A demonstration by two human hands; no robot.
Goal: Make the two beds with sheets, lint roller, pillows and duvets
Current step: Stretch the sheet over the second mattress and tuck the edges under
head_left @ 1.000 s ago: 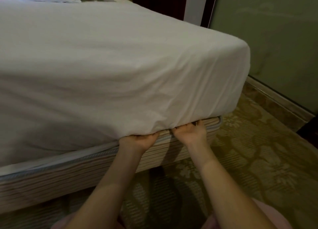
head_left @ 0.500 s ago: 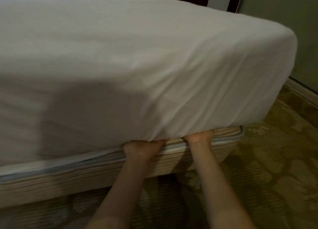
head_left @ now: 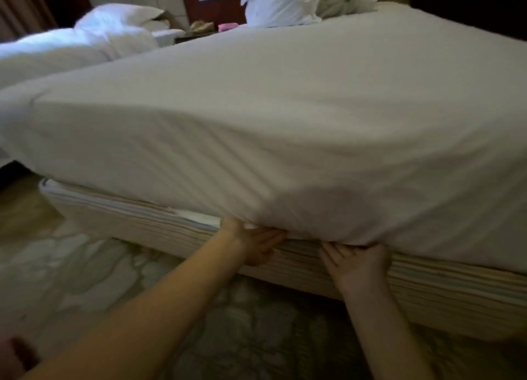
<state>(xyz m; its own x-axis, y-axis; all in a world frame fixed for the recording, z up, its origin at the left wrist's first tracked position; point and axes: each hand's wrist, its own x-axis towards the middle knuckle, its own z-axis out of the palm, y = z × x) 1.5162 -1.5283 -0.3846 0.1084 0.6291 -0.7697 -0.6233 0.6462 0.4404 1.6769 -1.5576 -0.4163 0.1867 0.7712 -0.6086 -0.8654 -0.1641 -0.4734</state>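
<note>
A white sheet (head_left: 285, 117) covers the mattress of the near bed and is drawn tight over its side. At the mattress's lower edge, my left hand (head_left: 253, 244) lies flat, fingers pointing right, pressing the sheet's hem into the gap above the striped bed base (head_left: 142, 222). My right hand (head_left: 356, 262) is just to its right, fingers pushed up under the mattress edge with their tips hidden. A heap of white pillows and bedding (head_left: 291, 3) sits at the head of this bed. The second bed (head_left: 71, 46), at the far left, carries a rumpled white duvet.
Patterned carpet (head_left: 85, 265) covers the floor on my side of the bed. Between the two beds stands a dark nightstand (head_left: 199, 33) with small items, one of them pink. The mattress's left corner overhangs the base.
The view has swung left, away from the bed's right corner and the wall. Both hands still work under the mattress edge, now further apart, and the second bed has come into sight.
</note>
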